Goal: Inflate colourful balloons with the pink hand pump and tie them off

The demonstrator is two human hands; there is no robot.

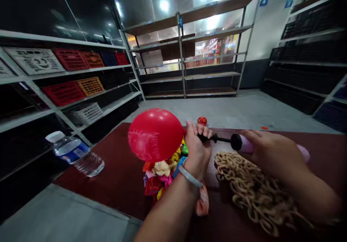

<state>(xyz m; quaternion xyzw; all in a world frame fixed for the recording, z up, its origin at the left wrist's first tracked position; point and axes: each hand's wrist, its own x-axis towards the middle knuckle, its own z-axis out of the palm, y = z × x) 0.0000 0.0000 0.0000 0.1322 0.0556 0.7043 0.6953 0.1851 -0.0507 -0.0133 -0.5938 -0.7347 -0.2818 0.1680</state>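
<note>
The red balloon (155, 135) lies, long axis roughly level, left of the nearer left hand (200, 141) — closed around its neck — and the right hand (273, 155), gripping the lilac pump (246, 144).

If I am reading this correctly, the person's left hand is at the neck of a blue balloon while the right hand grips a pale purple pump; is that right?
Not quite: the balloon is red, not blue, as the head view shows. The left hand is at its neck, and the right hand grips the pale purple pump.
</note>
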